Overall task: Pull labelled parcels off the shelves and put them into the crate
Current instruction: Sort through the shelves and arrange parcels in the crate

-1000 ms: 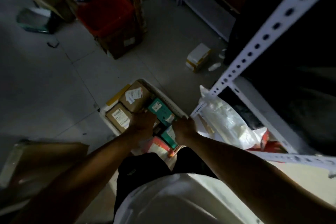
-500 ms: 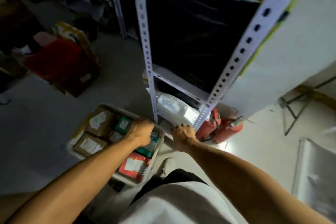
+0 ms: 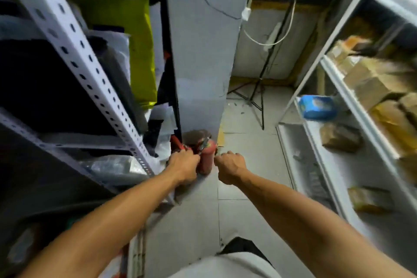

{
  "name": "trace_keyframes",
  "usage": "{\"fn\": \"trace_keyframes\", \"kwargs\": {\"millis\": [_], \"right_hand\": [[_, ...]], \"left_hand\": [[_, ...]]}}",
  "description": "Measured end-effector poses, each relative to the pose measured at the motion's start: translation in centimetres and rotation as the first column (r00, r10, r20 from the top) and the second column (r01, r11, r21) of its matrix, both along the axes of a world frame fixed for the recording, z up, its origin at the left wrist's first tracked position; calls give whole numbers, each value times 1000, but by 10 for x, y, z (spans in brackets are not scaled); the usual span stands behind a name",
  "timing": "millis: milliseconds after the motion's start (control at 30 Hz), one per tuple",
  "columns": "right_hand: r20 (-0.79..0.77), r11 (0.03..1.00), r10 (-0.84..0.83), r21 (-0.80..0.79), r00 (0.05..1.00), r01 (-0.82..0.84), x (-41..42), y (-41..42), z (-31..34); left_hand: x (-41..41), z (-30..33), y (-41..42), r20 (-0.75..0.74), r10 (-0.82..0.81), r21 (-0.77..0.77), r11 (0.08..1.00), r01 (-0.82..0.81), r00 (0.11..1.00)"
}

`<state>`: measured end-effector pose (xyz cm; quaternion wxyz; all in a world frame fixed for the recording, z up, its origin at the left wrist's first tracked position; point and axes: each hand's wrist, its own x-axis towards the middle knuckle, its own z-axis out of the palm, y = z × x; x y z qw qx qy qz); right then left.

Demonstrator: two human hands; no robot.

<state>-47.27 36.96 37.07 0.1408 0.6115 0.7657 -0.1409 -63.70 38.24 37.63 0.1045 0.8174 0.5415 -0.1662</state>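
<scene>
- Landmark: the grey pillar (image 3: 203, 56) straight ahead of me, running down to the floor (image 3: 248, 165).
- Two hands are out in front, a small gap apart, near the pillar's foot. My left hand (image 3: 184, 168) has its fingers curled; I cannot tell whether it grips anything. My right hand (image 3: 230, 168) is a closed fist with nothing visible in it.
- Two red fire extinguishers stand at the pillar's foot: one (image 3: 206, 153) shows between my hands, the other (image 3: 177, 143) shows only its top just beyond my left hand.
- Two shelf units: one (image 3: 74, 52) left of the pillar, its perforated post slanting down toward my left hand; one (image 3: 338, 101) right of the pillar across the aisle.
- Parcels: about seven blurred brown boxes on the right-hand unit, among them one (image 3: 340, 137) on a middle board and one (image 3: 370, 201) lower. One blue packet (image 3: 316, 106) lies at a board's near edge. One yellow bag (image 3: 135, 52) and clear plastic bags (image 3: 112, 167) sit left of the pillar.
- The crate (image 3: 135, 253): only a pale slatted edge shows, well below the pillar by my left forearm.
- One tripod stand (image 3: 259, 97) is right of the pillar, at the aisle's far end.
- Open floor runs as a narrow aisle between the pillar and the right-hand unit's edge.
</scene>
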Motion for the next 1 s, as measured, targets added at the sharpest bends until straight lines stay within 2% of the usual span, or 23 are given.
{"fn": "trace_keyframes", "kwargs": {"millis": [167,333,600,767,867,933,1000], "right_hand": [[27,971,-232,66,972,230,126,34,15],[38,891,-450,80,892,447,229,46,38],[-16,705,-701,135,713,696,332,53,45],[-80,584,-796,155,600,796,379,92,43],[-182,451,-861,156,474,879,413,137,37],[-317,303,-890,127,328,944,438,173,32],[-471,129,-871,59,141,990,464,208,31]], "left_hand": [[118,13,76,-31,-186,12,982,187,982],[228,34,127,9,-337,45,941,337,941],[374,49,173,61,-576,103,816,569,815],[451,40,226,191,-650,97,759,644,736],[493,29,276,265,-634,57,762,645,726],[519,30,313,345,-589,7,781,625,731],[546,39,351,454,-521,-55,794,606,723]]}}
